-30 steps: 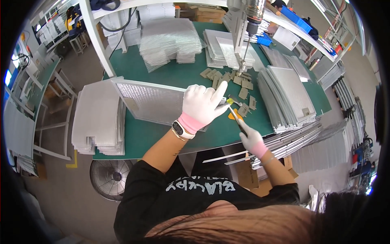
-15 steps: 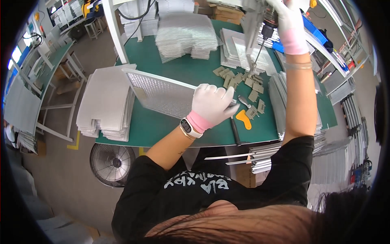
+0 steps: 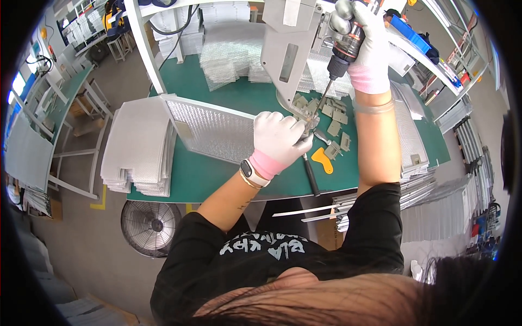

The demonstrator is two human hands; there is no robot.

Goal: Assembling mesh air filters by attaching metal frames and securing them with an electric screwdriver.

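My left hand [image 3: 276, 138], in a white glove with a pink cuff, grips the right end of a silver framed mesh panel [image 3: 217, 130], which stands tilted on the green bench. My right hand [image 3: 372, 51], gloved alike, is wrapped round an upright power screwdriver [image 3: 340, 63]. Its long bit slants down to a metal nozzle beside my left fingers, at the panel's end. Linked to that nozzle is a large grey housing [image 3: 280, 46]. Whether the bit touches a screw is hidden. Several grey-green plastic clips [image 3: 334, 116] lie just beyond.
On the green bench [image 3: 228, 174] lie a yellow scraper [image 3: 322, 161] and a black-handled tool [image 3: 311, 176]. Mesh sheets are stacked at the left [image 3: 136, 136] and back [image 3: 231, 51]. Framed panels [image 3: 405, 127] pile up at the right. A floor fan [image 3: 151, 225] stands below the bench.
My right hand has brought the screwdriver down and left, and the grey housing has come nearer with it. The nozzle is now at the panel's end. My left hand keeps its grip, nearly still.
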